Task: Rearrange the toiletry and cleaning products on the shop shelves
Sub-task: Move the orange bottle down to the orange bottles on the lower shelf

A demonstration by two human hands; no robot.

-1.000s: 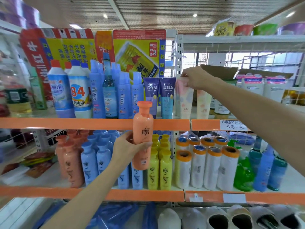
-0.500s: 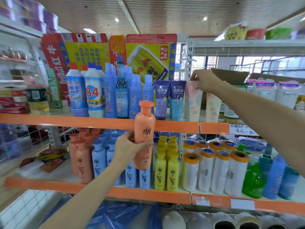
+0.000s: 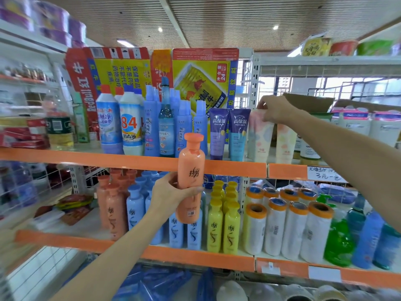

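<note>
on the left, orange bottles (image 3: 112, 205) of the same kind stand on the lower shelf (image 3: 65, 241). the left hand (image 3: 171, 192) grips an orange bottle (image 3: 191, 177) upright, out in front of the shelves. to the right, the right hand (image 3: 275, 109) pinches the top of a pale tube (image 3: 259, 137) on the upper shelf (image 3: 238, 168). best to lift that tube straight up, clear of its neighbours.

Your left hand (image 3: 171, 193) gripped an orange bottle (image 3: 191, 177) upright in front of the upper shelf (image 3: 91, 158) edge. Your right hand (image 3: 274, 109) pinched the top of a pale tube (image 3: 259, 137) standing on that shelf, just beside two purple-blue tubes (image 3: 229, 135). On the lower shelf (image 3: 195, 256) stood orange, blue and yellow bottles (image 3: 223, 220) in rows.
</note>
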